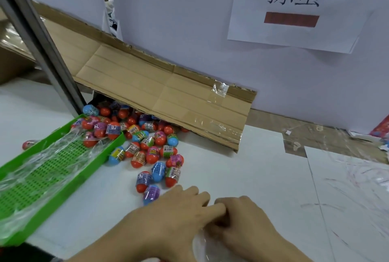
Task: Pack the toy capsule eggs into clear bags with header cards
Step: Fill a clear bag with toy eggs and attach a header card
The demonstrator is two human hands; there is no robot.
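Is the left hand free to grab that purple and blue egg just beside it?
Probably not right away. The purple and blue egg lies just beyond the left hand with nothing between, but both it and the right hand are busy pinching a clear bag.

Both hands, left hand (168, 217) and right hand (248, 224), pinch a clear bag (207, 245) at the tabletop's (252, 167) near edge, capsule eggs (147, 148) heaped beyond.

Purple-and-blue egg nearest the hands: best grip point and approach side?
Judging by its pose, pinch the purple-and-blue egg across its labelled middle, coming from above. It lies on its side on the white table; its near-right side is free, while other eggs crowd its far end.
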